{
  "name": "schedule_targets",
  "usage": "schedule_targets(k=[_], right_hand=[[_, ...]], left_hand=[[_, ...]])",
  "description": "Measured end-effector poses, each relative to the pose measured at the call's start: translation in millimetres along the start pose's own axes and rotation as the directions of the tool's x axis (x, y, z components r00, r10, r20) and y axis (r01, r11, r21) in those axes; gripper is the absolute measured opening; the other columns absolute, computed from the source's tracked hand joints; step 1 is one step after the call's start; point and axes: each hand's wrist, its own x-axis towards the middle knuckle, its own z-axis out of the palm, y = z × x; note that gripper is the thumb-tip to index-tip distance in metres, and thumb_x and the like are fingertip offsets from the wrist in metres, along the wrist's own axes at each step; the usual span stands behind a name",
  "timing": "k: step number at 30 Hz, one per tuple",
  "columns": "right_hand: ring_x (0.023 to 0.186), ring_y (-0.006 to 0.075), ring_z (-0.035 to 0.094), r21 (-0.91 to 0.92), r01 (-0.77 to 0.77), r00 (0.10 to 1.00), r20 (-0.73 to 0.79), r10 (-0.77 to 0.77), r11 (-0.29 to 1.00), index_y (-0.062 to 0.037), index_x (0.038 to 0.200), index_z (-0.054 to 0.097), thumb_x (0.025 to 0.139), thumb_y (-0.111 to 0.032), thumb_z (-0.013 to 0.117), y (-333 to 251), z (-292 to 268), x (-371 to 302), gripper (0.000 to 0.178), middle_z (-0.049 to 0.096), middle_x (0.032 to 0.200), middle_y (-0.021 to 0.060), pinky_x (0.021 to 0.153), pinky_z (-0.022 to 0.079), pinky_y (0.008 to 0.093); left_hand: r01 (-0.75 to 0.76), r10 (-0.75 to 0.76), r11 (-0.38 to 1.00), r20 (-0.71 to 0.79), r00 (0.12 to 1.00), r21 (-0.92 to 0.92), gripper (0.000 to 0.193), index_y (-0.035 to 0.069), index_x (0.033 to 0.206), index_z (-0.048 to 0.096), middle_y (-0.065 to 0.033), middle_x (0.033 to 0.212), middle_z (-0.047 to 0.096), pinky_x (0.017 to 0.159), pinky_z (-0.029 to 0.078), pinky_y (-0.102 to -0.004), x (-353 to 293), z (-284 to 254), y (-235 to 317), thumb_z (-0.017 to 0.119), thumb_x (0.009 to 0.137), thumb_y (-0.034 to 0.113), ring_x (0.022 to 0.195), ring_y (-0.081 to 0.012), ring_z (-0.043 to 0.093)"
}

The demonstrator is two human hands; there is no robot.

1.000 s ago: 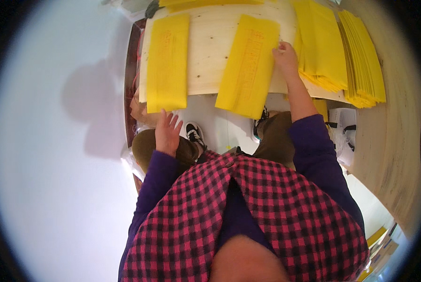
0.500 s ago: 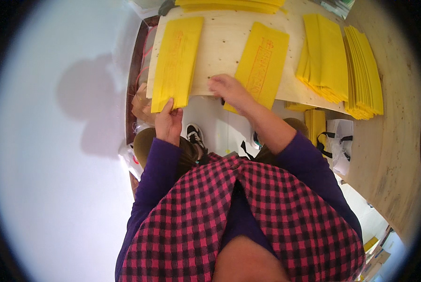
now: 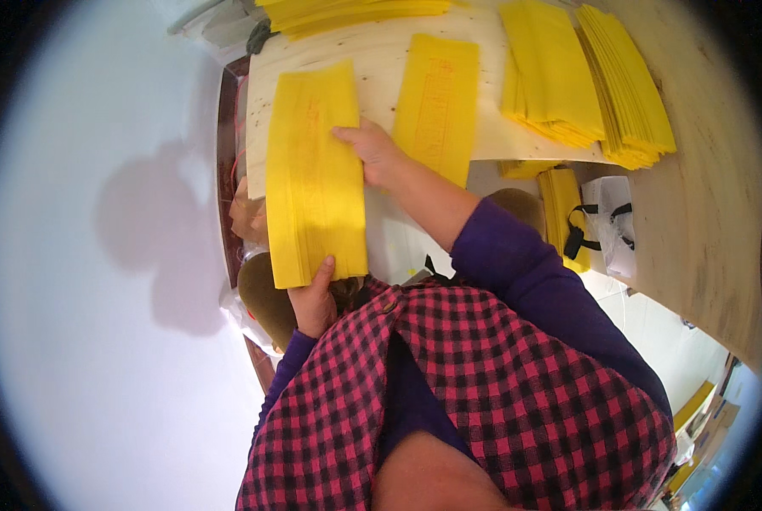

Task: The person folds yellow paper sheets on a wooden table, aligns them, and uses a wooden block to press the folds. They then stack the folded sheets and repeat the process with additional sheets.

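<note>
A long flat yellow folded sheet (image 3: 292,187), cloth-like and with faint red printing, is in both my hands at the left edge of the table. My left hand (image 3: 315,305) pinches its near end, thumb on top and fingers underneath. My right hand (image 3: 374,153) grips its right edge the same way, higher up. The near part of the sheet hangs past the table edge toward my lap. Another yellow printed piece (image 3: 436,102) lies on the table just right of my right hand.
Two thick stacks of yellow pieces, one fanned (image 3: 547,77) and one beside it (image 3: 628,94), sit on the right of the wooden table (image 3: 372,51). More yellow sheets (image 3: 355,13) lie at the far edge. Below the table are a yellow bundle (image 3: 560,204) and a white bag with black straps (image 3: 611,213).
The left yellow sheet has been lifted and drawn toward me off the table edge. My right hand has moved left and taken hold of its right edge; my left hand has come nearer.
</note>
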Motion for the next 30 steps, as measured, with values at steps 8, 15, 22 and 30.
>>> schedule_targets(k=[8,15,22,30], right_hand=[[0.098,0.0265,0.057,-0.147,0.299,0.949,-0.051,-0.310,0.943,-0.0009,0.121,0.042,0.085,-0.006,0.051,-103.3,-38.8,-33.3,0.038,0.054,0.112,0.0152,0.080,0.050,0.0392],[0.102,0.0278,0.054,-0.353,0.101,0.926,-0.308,-0.217,0.930,0.0011,0.125,0.037,0.087,-0.006,0.049,-128.5,-105.6,-21.1,0.041,0.050,0.116,0.0166,0.081,0.050,0.0386],[0.090,0.0292,0.058,-0.414,0.104,0.850,-0.435,-0.297,0.904,0.0039,0.115,0.044,0.084,-0.004,0.051,-123.8,-129.8,-15.7,0.033,0.055,0.106,0.0192,0.072,0.052,0.0393],[0.088,0.0289,0.058,-0.630,0.053,0.760,-0.478,-0.440,0.775,0.0055,0.113,0.044,0.081,-0.004,0.053,-128.7,-136.0,-16.3,0.035,0.055,0.105,0.0191,0.071,0.051,0.0374]], left_hand=[[0.145,-0.136,0.989,0.289,0.948,-0.010,0.033,0.003,0.111,0.051,-0.0065,0.098,0.059,0.066,0.052,-0.0296,34.0,60.5,-23.8,0.062,0.080,0.003,0.083,-0.0173,0.060],[0.407,-0.400,0.912,0.356,0.845,0.060,0.031,0.005,0.112,0.050,-0.0075,0.099,0.060,0.064,0.053,-0.0305,58.7,104.5,-59.5,0.059,0.082,0.008,0.080,-0.0182,0.062],[0.452,-0.458,0.886,0.357,0.814,0.104,0.028,0.004,0.111,0.049,-0.0088,0.099,0.060,0.068,0.052,-0.0307,57.8,100.1,-64.7,0.055,0.086,0.014,0.081,-0.0204,0.062],[0.492,-0.578,0.816,0.403,0.710,0.302,0.026,0.002,0.100,0.051,-0.0102,0.090,0.060,0.065,0.050,-0.0294,57.5,86.0,-55.4,0.057,0.085,0.022,0.076,-0.0198,0.062]])
